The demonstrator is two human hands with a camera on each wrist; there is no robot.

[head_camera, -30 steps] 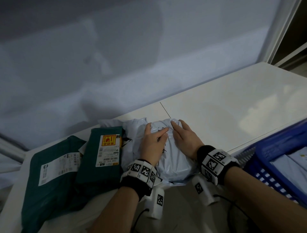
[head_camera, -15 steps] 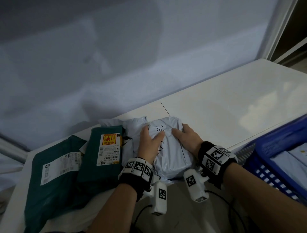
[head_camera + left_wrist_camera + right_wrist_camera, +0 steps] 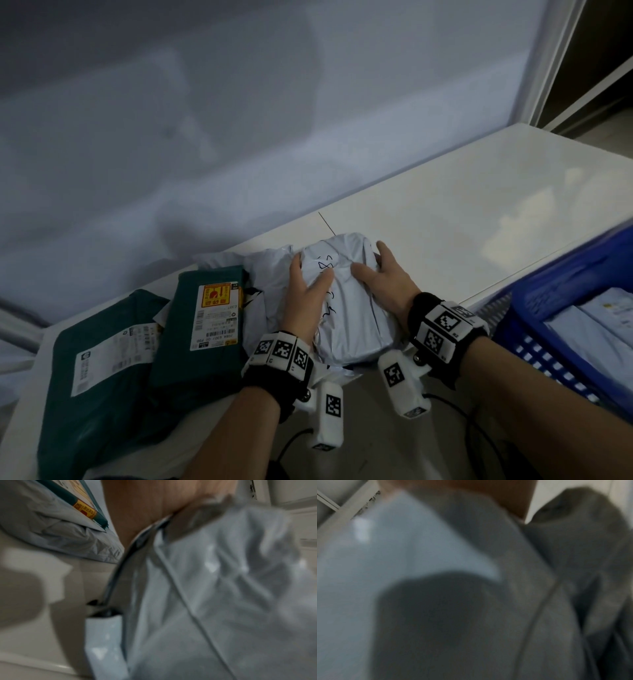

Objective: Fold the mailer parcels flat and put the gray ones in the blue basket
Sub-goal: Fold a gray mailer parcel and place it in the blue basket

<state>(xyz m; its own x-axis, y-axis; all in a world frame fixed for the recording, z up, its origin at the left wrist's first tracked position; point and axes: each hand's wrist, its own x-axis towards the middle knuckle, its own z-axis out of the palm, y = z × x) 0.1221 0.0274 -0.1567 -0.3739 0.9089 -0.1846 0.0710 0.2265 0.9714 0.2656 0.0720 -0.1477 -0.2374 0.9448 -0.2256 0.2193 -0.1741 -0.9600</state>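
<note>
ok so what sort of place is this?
Probably a parcel-sorting bench indoors: white table, green mailers with shipping labels, a gray mailer held by left hand and right hand, and a blue basket with pale mailers inside.

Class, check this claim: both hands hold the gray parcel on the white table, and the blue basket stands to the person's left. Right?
No. The head view shows the blue basket to the person's right. The left hand and right hand do hold the gray parcel on the white table.

A parcel-sorting room: labelled mailers (image 3: 205, 329), blue basket (image 3: 561, 291), white table (image 3: 479, 205).
</note>
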